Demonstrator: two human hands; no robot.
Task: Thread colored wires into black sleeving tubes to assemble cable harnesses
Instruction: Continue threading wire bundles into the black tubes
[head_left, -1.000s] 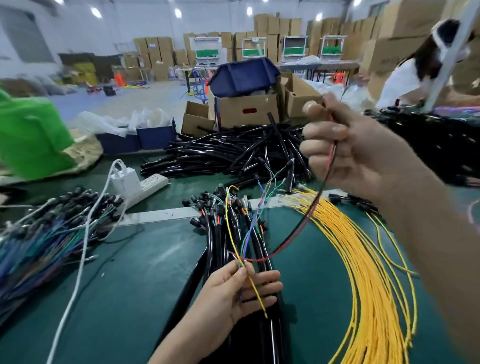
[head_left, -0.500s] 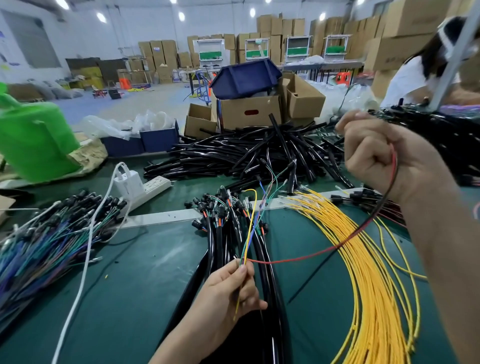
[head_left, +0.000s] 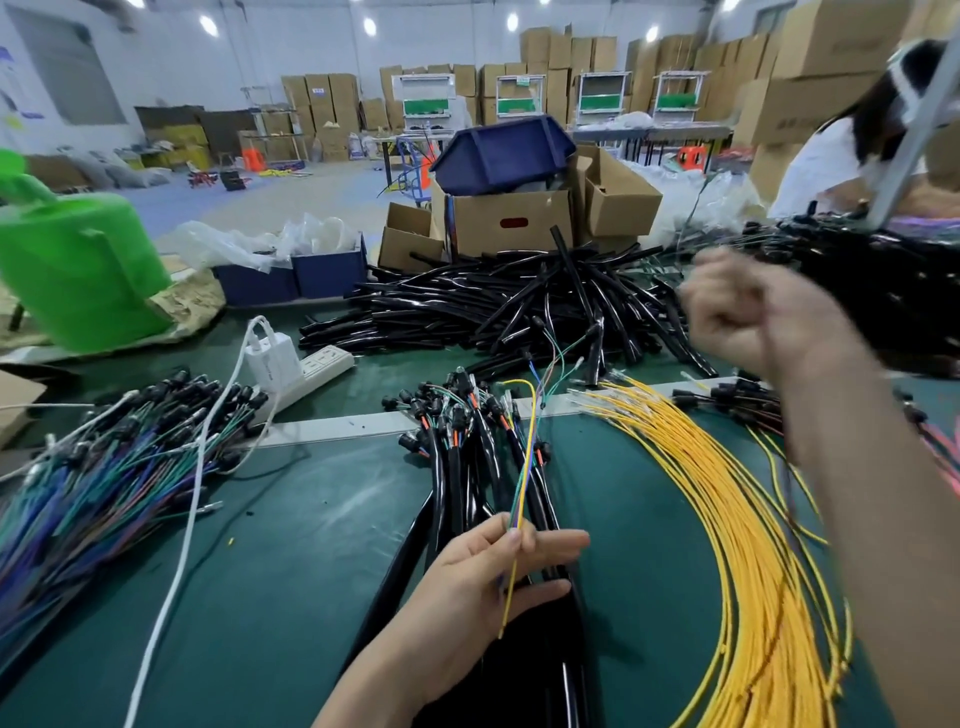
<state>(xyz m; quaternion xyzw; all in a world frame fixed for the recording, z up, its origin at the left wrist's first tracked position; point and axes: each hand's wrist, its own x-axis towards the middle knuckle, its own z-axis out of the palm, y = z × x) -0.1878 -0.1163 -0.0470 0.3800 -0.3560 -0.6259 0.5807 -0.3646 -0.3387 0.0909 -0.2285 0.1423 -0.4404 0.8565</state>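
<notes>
Evidently the work stood at the gathering step, before any feeding into a tube; the left hand (head_left: 483, 571) pinched a small bunch of coloured wires (head_left: 525, 457) between thumb and fingers, low at the middle of the green mat (head_left: 311, 545), with its fingers fairly straight over the black tubes (head_left: 467, 483) lying beneath it; the bunch, yellow, green and blue strands together, rose from the pinch toward the far side of the table, and a short yellow tail hung below the thumb; the right hand (head_left: 743, 317) was raised off to the right, above the fan of yellow wires (head_left: 727, 519), its fingers curled into a fist; it was badly blurred, and whether a wire ran through that fist I could not tell; the loose pile of black sleeving (head_left: 519, 312) lay well beyond both hands, in front of a cardboard box (head_left: 509, 223); what looked like finished harnesses (head_left: 104, 467) were heaped at the left, near a white power strip (head_left: 317, 366); as I judged it, the next move called for evening up the wire ends so they sat flush, then bringing a tube mouth to them and pushing the bunch in as one; stray ends could snag on the rim, so the pinch would want to sit close to the tips.
</notes>
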